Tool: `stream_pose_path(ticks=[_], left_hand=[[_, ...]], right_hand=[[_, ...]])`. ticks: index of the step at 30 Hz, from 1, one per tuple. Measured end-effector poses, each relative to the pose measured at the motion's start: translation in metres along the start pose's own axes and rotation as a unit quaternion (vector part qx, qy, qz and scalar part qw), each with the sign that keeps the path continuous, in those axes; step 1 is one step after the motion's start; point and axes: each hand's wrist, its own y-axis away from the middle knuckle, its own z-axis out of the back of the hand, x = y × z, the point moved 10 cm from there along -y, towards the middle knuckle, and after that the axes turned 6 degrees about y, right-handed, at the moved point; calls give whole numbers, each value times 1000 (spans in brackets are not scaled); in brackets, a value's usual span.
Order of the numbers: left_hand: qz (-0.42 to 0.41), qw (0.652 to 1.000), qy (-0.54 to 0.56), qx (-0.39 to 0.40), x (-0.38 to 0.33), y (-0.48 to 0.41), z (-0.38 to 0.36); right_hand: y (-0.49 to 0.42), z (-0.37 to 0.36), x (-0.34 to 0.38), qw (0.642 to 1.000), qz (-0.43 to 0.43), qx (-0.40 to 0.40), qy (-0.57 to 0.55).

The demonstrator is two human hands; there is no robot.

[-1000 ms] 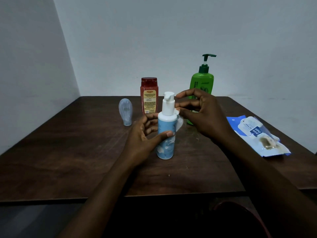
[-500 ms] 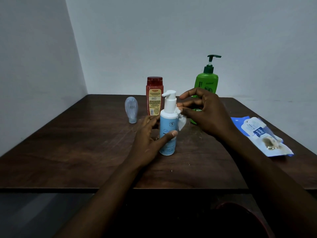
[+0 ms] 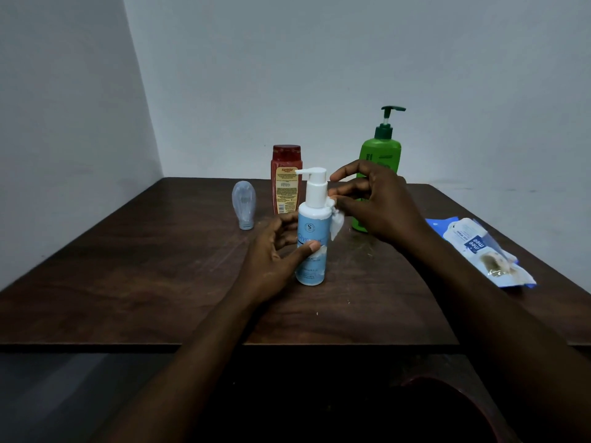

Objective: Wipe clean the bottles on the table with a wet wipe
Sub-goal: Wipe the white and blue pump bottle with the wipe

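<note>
Right now the blue pump bottle (image 3: 311, 241) stands upright near the middle of the desk (image 3: 144, 266), a little toward the near edge. The left hand (image 3: 275, 254) wraps its lower body, thumb across the label and fingers curled behind. The right hand (image 3: 380, 206) pinches a crumpled wet wipe (image 3: 336, 220) against the bottle's shoulder, just below the white pump, its upper fingers lifted clear.

The bottle looks like light, smooth plastic (probably slippery once damp), tall and narrow enough to tip, so steadying it low on the body seems sensible while the soft wipe works around the collar.

Toward the far edge stand a red bottle (image 3: 286, 179), a green pump bottle (image 3: 380, 155) and a small clear bottle (image 3: 243, 204) resting on its cap. The wipes pack (image 3: 479, 251) lies by the right edge.
</note>
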Motion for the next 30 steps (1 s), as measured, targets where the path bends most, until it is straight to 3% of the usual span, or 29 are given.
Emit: stream_pose_path(ticks=[7, 14, 21, 30], left_hand=[[18, 999, 15, 49, 1, 2, -11], [26, 998, 29, 50, 4, 4, -16], [-24, 998, -37, 35, -7, 8, -17], [-41, 997, -53, 37, -9, 5, -17]], right_hand=[[-7, -4, -2, 1000, -7, 16, -4], [-6, -5, 0, 1000, -5, 5, -4], [2, -19, -2, 999, 14, 14, 32], [14, -14, -10, 996, 17, -63, -66]])
